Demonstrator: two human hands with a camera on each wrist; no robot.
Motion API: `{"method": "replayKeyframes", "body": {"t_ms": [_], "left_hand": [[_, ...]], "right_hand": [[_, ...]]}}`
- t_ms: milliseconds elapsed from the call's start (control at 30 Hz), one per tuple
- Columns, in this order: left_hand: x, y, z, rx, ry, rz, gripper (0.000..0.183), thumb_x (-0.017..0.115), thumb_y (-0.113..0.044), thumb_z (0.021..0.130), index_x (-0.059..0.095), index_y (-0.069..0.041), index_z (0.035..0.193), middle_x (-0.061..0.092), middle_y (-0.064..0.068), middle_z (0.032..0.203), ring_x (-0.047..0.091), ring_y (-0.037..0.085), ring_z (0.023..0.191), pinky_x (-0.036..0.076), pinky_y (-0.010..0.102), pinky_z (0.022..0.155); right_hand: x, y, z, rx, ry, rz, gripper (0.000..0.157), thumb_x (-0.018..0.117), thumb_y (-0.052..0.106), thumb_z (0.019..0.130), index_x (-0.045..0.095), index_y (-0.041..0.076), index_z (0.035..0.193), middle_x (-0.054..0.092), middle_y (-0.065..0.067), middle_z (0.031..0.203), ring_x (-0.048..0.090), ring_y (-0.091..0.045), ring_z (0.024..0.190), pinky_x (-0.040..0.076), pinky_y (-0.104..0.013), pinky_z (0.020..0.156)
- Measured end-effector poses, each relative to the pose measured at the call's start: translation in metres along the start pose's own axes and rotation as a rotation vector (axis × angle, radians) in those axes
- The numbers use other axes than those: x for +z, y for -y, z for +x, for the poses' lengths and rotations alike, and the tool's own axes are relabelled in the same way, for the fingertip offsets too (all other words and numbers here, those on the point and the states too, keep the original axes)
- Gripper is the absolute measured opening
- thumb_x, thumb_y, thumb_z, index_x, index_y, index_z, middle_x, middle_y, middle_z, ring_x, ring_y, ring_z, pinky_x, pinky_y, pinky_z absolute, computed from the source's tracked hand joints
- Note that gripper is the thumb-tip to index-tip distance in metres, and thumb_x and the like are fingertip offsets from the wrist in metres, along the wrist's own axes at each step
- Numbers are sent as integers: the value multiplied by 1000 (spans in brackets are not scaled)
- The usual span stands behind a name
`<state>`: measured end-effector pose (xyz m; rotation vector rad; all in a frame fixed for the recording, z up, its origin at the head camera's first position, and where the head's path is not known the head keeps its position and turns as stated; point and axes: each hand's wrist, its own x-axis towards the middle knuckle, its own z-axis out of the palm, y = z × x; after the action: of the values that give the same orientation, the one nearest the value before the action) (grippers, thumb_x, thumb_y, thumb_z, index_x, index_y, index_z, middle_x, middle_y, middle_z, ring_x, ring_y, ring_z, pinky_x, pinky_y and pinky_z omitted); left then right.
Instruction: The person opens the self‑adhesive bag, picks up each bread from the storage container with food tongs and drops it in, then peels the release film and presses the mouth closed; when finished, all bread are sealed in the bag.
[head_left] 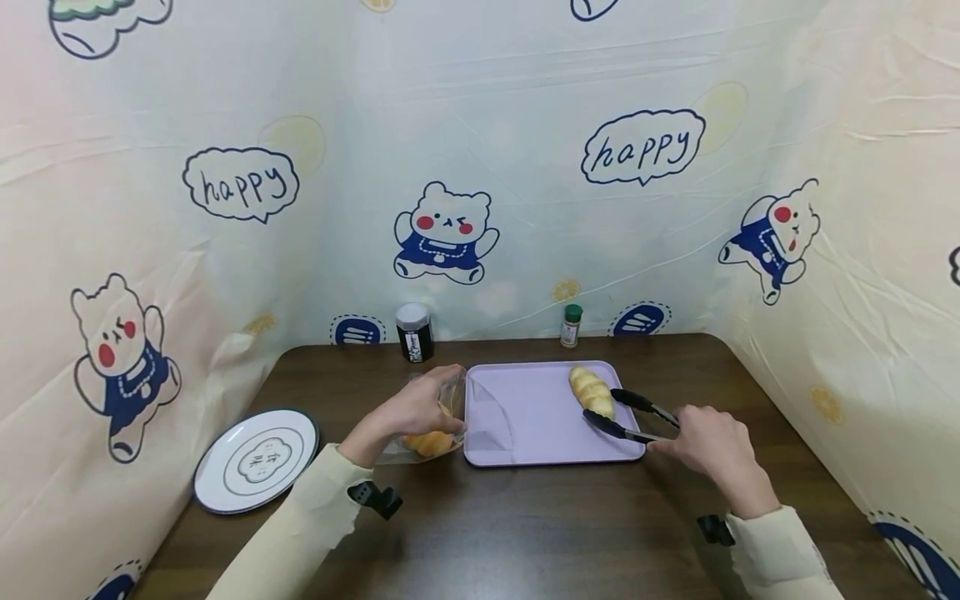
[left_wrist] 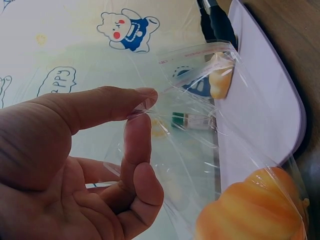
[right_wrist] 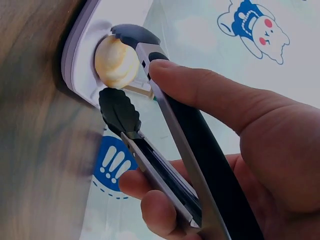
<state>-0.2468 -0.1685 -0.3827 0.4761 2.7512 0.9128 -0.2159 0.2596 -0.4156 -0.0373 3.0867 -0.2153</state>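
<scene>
My left hand [head_left: 418, 408] pinches the edge of a clear plastic bag [left_wrist: 185, 145] between thumb and forefinger. Inside the bag lies an orange-brown bread roll [left_wrist: 255, 207], and the bag's mouth spreads over the left end of a lilac tray [head_left: 532, 417]. In my right hand [head_left: 712, 442] is a pair of tongs [right_wrist: 200, 150] with black tips, the thumb on one arm and fingers curled round the other. The tong tips stand apart on either side of a pale yellow, ridged bread roll [head_left: 591, 392] at the tray's right side.
A white plate [head_left: 217, 479] with a dark rim sits at the table's left edge. Toward the back stand a dark jar with a grey lid [head_left: 415, 332] and a small green-capped shaker [head_left: 571, 326]. Patterned cloth [head_left: 480, 108] hangs behind the wooden table [head_left: 525, 533].
</scene>
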Motion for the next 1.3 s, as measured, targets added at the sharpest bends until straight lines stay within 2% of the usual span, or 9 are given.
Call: {"method": "replayKeyframes", "body": {"t_ms": [167, 300, 567, 733, 933, 1300], "left_hand": [[0, 0, 0, -3, -1, -4, 90, 84, -19, 79, 36, -6, 154, 33, 15, 162, 34, 40, 147, 32, 60, 117], [1, 0, 1, -5, 1, -6, 90, 84, -19, 79, 36, -6, 154, 33, 15, 162, 34, 40, 147, 32, 60, 117], [-1, -1, 0, 5, 1, 3, 89, 84, -18, 79, 37, -4, 153, 34, 16, 161, 35, 40, 147, 31, 59, 118], [-1, -1, 1, 21, 1, 21, 89, 84, -19, 79, 37, -2, 153, 34, 17, 161, 35, 41, 146, 31, 59, 118], [-1, 1, 2, 34, -2, 41, 91, 84, -22, 78, 37, -2, 153, 34, 17, 161, 34, 42, 146, 31, 60, 118], [2, 3, 4, 22, -3, 24, 94, 86, -23, 76, 35, -4, 154, 32, 16, 162, 34, 40, 147, 32, 57, 118]], "right_hand": [[1, -1, 1, -23, -19, -12, 55, 78, 58, 76, 69, 7, 94, 57, -6, 70, 52, -25, 63, 41, -38, 50], [0, -1, 1, -33, -17, -12, 55, 78, 56, 77, 70, 6, 100, 58, -6, 72, 51, -24, 63, 41, -38, 50], [-2, 0, 2, -92, -57, 7, 67, 77, 60, 76, 71, 7, 117, 65, -7, 80, 54, -23, 64, 42, -37, 48], [-6, 3, 2, -121, -38, 49, 77, 76, 62, 76, 68, 4, 126, 67, -10, 88, 50, -21, 68, 38, -32, 49], [-13, 6, 0, -168, -35, 87, 77, 75, 66, 75, 69, 8, 125, 71, -13, 99, 52, -22, 73, 36, -31, 53], [-23, 10, -6, -275, -32, 138, 70, 77, 65, 73, 72, 16, 123, 69, -2, 93, 53, -17, 76, 37, -29, 59]]}}
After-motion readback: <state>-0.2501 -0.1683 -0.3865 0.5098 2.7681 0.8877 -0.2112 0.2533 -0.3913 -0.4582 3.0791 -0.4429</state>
